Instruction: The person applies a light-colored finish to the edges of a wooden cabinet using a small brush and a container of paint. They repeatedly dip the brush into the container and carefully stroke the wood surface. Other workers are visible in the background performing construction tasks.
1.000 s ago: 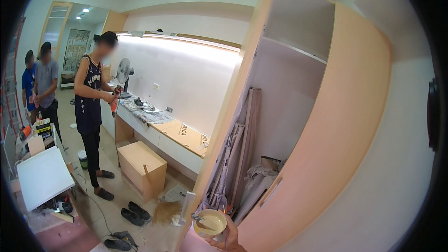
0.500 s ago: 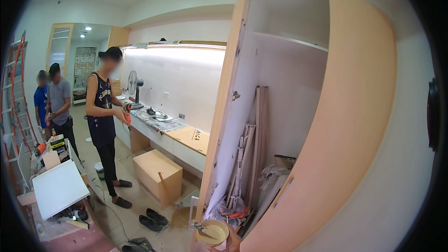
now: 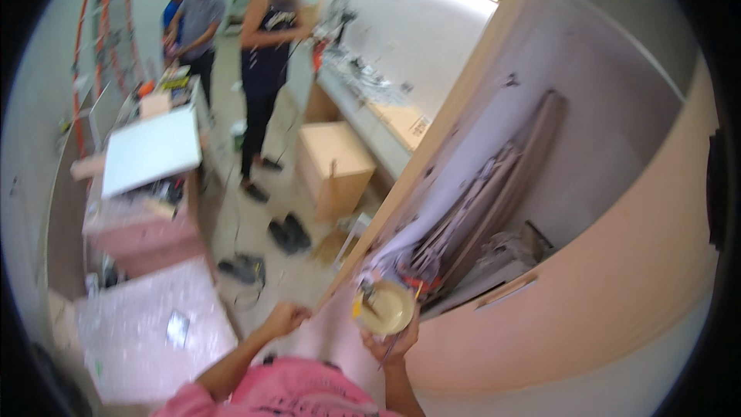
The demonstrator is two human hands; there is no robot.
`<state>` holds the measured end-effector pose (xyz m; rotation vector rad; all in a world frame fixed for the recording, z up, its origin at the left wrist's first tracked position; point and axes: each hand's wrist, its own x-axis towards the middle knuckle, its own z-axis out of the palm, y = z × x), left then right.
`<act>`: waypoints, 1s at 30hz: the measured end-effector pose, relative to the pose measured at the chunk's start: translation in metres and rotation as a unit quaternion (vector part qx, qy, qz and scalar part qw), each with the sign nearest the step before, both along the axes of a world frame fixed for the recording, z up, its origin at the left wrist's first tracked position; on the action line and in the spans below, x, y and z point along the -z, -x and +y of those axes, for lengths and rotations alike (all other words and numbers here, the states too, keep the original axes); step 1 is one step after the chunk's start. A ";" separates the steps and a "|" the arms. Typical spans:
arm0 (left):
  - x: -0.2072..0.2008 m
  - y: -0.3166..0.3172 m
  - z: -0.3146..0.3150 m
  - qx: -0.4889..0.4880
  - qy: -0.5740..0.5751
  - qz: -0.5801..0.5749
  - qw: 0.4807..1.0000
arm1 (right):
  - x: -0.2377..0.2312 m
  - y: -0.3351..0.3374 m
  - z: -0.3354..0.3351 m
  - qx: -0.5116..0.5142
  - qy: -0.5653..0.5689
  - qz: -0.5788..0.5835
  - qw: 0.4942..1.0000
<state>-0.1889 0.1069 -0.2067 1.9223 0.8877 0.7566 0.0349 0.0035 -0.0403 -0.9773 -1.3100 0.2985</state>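
Observation:
My right hand (image 3: 395, 344) grips a round tub (image 3: 397, 306) of cream-coloured stuff from below and the side. A small flat tool (image 3: 368, 300), perhaps a brush or scraper, leans inside the tub's left rim. A thin dark stick shows by my right fingers, too blurred to name. Left of the tub and apart from it, my left hand (image 3: 287, 318) hovers over the floor with fingers curled together; nothing is seen sticking out of it. Just beyond the tub stands an open tall cabinet (image 3: 602, 147), with long wrapped strips (image 3: 532, 135) leaning inside.
The cabinet's door edge (image 3: 455, 139) slants up beside me. To the left are a wrapped panel (image 3: 154, 332) and a cluttered bench with a white board (image 3: 152, 150). Shoes (image 3: 289, 233), a wooden box (image 3: 336, 156), a person (image 3: 266, 54), two others farther back and an orange ladder (image 3: 104, 23).
My view has tilted down and turned, so my left hand, pink shirt and the wrapped panel now show. The tub stays in my right hand.

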 end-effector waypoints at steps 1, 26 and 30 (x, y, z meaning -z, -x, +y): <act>-0.028 -0.010 -0.005 -0.008 -0.001 -0.020 1.000 | 0.009 -0.007 -0.004 -0.011 0.020 0.033 0.999; -0.171 -0.120 -0.128 -0.157 0.466 -0.587 0.643 | -0.014 -0.061 -0.029 -0.207 0.031 -0.169 0.963; -0.182 -0.123 -0.129 -0.129 0.453 -0.588 0.657 | -0.011 -0.098 -0.027 -0.214 0.002 -0.079 0.974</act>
